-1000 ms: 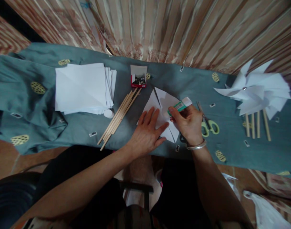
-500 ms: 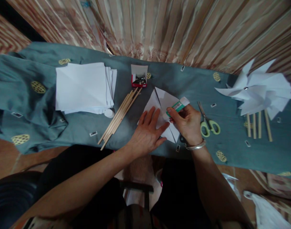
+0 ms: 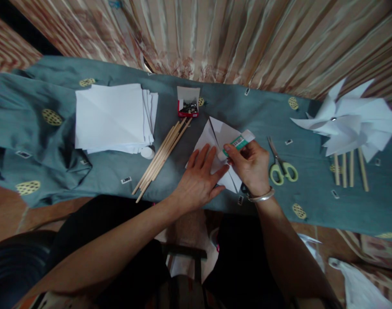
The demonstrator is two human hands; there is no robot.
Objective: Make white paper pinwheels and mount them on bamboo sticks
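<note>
A white paper square (image 3: pixel 224 128) with slits cut in from its corners lies on the cloth in front of me. My left hand (image 3: pixel 200 178) rests flat on its left part, fingers spread. Between the thumb and fingers of my right hand (image 3: pixel 251 165) is a green and white glue stick (image 3: pixel 239 141), tilted, its lower end at the middle of the paper. Whether that end touches the paper is hard to see. Green-handled scissors (image 3: pixel 281 165) lie just right of my right hand. A small dark object, mostly hidden, lies below my right wrist.
Left of the paper are thin wooden sticks (image 3: pixel 162 159), a round white cap (image 3: pixel 147 152) and a stack of white paper (image 3: pixel 110 118). An open box of small metal pieces (image 3: pixel 188 105) stands behind. Finished paper pinwheels (image 3: pixel 347 118) on sticks lie at the right, on the green tablecloth (image 3: pixel 266 113).
My right hand has shifted slightly left with the glue stick, bringing its end closer to the paper's middle. My left hand stays in place.
</note>
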